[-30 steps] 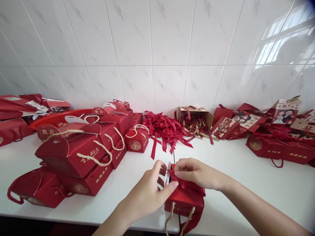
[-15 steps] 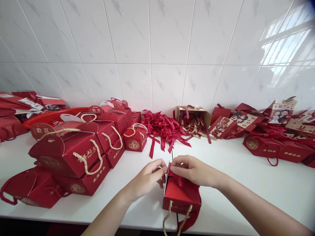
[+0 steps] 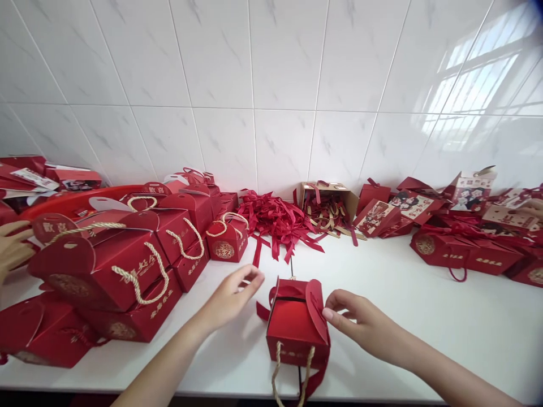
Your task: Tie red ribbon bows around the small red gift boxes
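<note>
Okay, so starting at the fingertips, with the little red box (image 3: 292,319) as the middle of the clock: right hand (image 3: 356,322) is at 3 o'clock, fingers bent, thumb and index tips right up at the rounded flap (image 3: 314,305). Honestly can't tell if they're pinching it or just touching. Left hand (image 3: 233,291) is at 10, fingers loosely curled and free, a bit apart from the box.

The box itself sits upright on the white table (image 3: 382,373), near the front edge, between both hands. It's got a rope handle (image 3: 276,370) hanging at 6, one ribbon end (image 3: 263,311) poking out near 10 and another (image 3: 316,384) trailing down between 5 and 6.

Further out, there's a stack of red boxes (image 3: 97,265) between 9 and 10, and a small box with a round gold print (image 3: 227,246) between 10 and 11. Messy ribbon pile (image 3: 275,217) at about 12, then a tipped carton (image 3: 350,200) with more ribbons spilling out, just short of 1. Around 2 it's a jumble of printed boxes (image 3: 416,203) against the tiled wall (image 3: 220,56).

Also, somebody else's hand (image 3: 12,249) is at the far edge between 9 and 10, beside the stack.
</note>
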`<act>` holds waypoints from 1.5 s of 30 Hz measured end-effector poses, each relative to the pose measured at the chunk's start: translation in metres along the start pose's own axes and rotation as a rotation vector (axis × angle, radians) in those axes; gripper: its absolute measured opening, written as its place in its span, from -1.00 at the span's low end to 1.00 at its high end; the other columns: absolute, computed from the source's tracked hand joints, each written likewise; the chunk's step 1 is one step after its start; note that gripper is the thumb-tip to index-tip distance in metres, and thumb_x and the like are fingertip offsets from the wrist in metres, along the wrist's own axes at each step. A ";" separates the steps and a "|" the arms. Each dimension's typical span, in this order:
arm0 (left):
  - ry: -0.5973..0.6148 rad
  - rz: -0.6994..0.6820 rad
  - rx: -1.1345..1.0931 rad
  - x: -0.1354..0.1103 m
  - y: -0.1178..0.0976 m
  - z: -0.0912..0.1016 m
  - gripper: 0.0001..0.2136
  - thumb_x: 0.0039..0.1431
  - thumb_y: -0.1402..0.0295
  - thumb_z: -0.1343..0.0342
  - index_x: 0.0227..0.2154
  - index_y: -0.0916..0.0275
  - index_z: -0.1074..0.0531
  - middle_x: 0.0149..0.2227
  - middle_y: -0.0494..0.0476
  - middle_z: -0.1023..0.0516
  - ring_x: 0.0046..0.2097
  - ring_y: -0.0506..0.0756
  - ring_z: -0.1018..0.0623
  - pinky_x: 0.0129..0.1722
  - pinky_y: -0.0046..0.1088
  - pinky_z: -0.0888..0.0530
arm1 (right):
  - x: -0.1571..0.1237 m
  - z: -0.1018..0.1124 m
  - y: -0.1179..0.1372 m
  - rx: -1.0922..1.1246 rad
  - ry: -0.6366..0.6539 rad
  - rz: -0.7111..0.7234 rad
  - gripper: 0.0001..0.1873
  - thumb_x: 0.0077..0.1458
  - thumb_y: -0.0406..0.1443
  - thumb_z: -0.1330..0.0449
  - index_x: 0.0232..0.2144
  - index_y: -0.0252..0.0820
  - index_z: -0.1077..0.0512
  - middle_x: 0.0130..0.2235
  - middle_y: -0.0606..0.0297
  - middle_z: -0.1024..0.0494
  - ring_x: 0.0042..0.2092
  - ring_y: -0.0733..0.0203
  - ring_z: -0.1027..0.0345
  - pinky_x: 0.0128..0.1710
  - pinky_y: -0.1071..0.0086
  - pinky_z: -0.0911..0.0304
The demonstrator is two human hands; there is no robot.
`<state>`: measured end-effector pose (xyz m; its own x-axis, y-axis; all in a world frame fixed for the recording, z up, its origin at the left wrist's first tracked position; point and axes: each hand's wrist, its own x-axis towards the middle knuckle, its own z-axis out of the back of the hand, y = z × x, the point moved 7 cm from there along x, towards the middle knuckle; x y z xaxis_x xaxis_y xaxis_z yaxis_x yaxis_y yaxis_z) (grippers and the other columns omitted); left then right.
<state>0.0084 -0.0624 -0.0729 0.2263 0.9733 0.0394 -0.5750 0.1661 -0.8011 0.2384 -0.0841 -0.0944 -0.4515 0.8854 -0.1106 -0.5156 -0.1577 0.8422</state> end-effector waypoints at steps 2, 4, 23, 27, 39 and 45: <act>0.075 -0.028 -0.166 0.000 -0.018 -0.022 -0.70 0.24 0.05 0.10 -0.35 0.20 -0.27 -0.32 0.02 -0.34 -0.23 0.05 -0.40 -0.19 -0.46 -0.35 | 0.006 -0.009 -0.004 0.096 0.011 0.009 -0.51 0.15 0.11 0.00 -0.39 -0.19 -0.33 -0.32 0.24 -0.42 -0.27 0.18 -0.26 -0.23 0.31 -0.21; 0.067 -0.009 -0.215 -0.001 -0.022 -0.036 -0.71 0.21 0.05 0.02 -0.37 0.19 -0.20 -0.35 -0.03 -0.28 -0.31 0.01 -0.36 -0.28 -0.50 -0.34 | 0.010 -0.014 -0.007 0.200 0.015 0.006 -0.50 0.13 0.12 -0.02 -0.44 -0.20 -0.30 -0.39 0.28 -0.37 -0.31 0.22 -0.23 -0.25 0.32 -0.21; 0.144 0.073 -0.261 -0.005 -0.025 -0.022 -0.65 0.06 0.09 -0.16 -0.58 0.27 -0.27 -0.57 -0.07 -0.13 -0.52 -0.06 -0.15 -0.56 -0.55 -0.12 | -0.013 0.019 0.020 0.195 0.080 0.022 -0.45 0.06 -0.27 -0.23 0.06 0.10 -0.12 -0.20 0.39 -0.28 -0.46 0.44 -0.05 -0.47 0.48 -0.05; 0.121 0.072 -0.263 -0.002 -0.028 -0.017 -0.66 0.07 0.13 -0.16 -0.58 0.26 -0.24 -0.55 -0.07 -0.17 -0.52 -0.07 -0.15 -0.57 -0.55 -0.10 | -0.014 0.042 0.031 -0.151 -0.081 0.095 -0.71 0.10 -0.31 -0.13 -0.08 -0.01 -0.29 -0.33 0.40 -0.33 -0.47 0.38 -0.09 -0.43 0.43 -0.10; 0.198 0.034 -0.375 0.000 -0.021 -0.020 -0.68 0.09 0.21 -0.15 -0.59 0.25 -0.20 -0.52 -0.05 -0.21 -0.46 -0.04 -0.21 -0.43 -0.50 -0.16 | 0.002 0.048 0.005 0.109 0.027 -0.140 -0.59 0.14 0.03 -0.06 -0.26 -0.20 -0.37 -0.58 0.42 -0.37 -0.61 0.42 0.00 -0.60 0.48 0.08; 0.258 0.150 -0.468 -0.003 0.003 -0.028 -0.66 0.04 0.17 -0.20 -0.61 0.25 -0.21 -0.54 -0.07 -0.19 -0.51 -0.06 -0.17 -0.51 -0.51 -0.08 | 0.003 0.028 -0.016 0.177 0.197 -0.158 -0.66 0.12 -0.04 -0.13 -0.39 -0.23 -0.30 -0.50 0.34 -0.45 -0.59 0.46 -0.01 -0.56 0.48 0.08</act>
<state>0.0277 -0.0691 -0.0923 0.3877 0.9008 -0.1959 -0.2185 -0.1166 -0.9688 0.2654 -0.0668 -0.0937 -0.5173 0.7882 -0.3334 -0.4634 0.0694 0.8834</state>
